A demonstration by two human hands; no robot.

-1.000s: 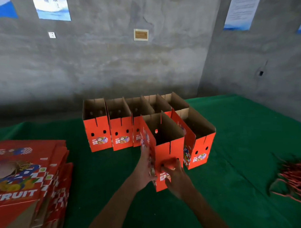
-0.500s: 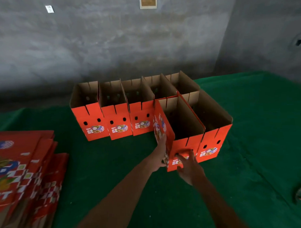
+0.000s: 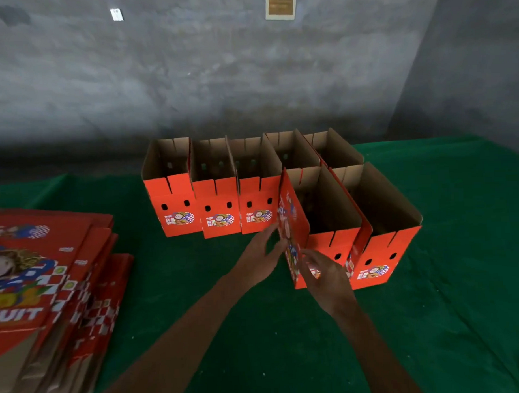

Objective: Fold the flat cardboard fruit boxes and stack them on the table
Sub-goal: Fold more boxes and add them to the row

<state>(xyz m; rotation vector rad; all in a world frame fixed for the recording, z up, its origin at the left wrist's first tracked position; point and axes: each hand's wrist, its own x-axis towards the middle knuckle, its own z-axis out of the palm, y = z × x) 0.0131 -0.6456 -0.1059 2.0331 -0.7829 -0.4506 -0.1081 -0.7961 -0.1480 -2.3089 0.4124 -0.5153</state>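
Seven folded boxes stand open-topped on our green bench [image 3: 462, 321]: five in a back row and two in front at the right. We have both hands on the front left box [image 3: 321, 223], which touches its right neighbour [image 3: 383, 250]. Our left hand [image 3: 261, 255] lies with straight fingers flat against its printed left side; our right hand [image 3: 325, 275] covers the lower part of its front face, fingers loosely spread against the cardboard. A pile of flat boxes [image 3: 47, 292] lies well apart at the bench's left edge.
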